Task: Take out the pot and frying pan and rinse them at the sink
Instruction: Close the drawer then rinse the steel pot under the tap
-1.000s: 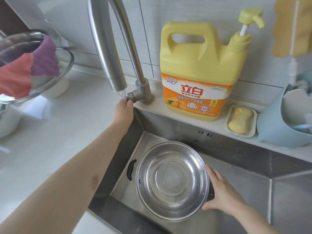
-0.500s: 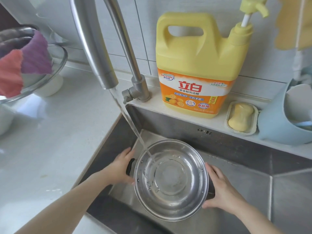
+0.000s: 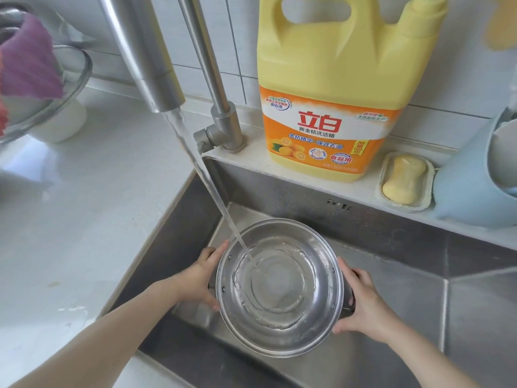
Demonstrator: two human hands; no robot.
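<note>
A steel pot (image 3: 279, 329) sits low in the steel sink (image 3: 419, 289), and both my hands hold it. My left hand (image 3: 200, 278) grips the black handle on its left side. My right hand (image 3: 361, 301) grips the black handle on its right side. Water runs from the steel faucet (image 3: 151, 63) in a slanting stream and lands inside the pot, where a shallow pool swirls. No frying pan is in view.
A big yellow dish soap jug (image 3: 330, 88) and a soap bar in a dish (image 3: 402, 177) stand on the ledge behind the sink. A blue container (image 3: 470, 189) is at right. A glass bowl with cloths (image 3: 36, 88) stands on the white counter (image 3: 84, 205) at left.
My left hand left the faucet lever and came down to grip the pot's left handle. Water started running and now pools in the pot. My right hand stayed on its handle.
</note>
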